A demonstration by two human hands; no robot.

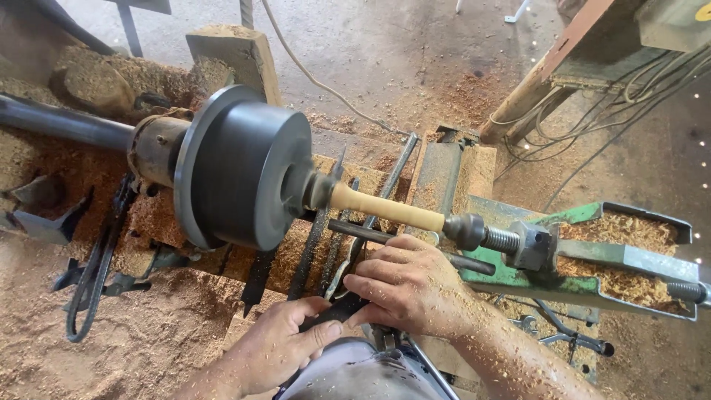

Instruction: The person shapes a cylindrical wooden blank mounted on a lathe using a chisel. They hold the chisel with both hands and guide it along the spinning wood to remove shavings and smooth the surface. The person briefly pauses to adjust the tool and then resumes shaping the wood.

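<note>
Pale wood spindle [385, 209] is mounted on the lathe [244, 174], long axis running left-right, just beyond both hands. Right hand [404, 285] is nearer, pinching a dark tool [337, 307] that's also gripped by the left hand [278, 348].

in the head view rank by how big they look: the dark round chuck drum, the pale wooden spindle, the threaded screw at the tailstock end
1. Dark chuck drum, by far the largest, though it also sits nearer the camera.
2. Pale wooden spindle, long and thin.
3. Threaded screw, shortest.
</note>
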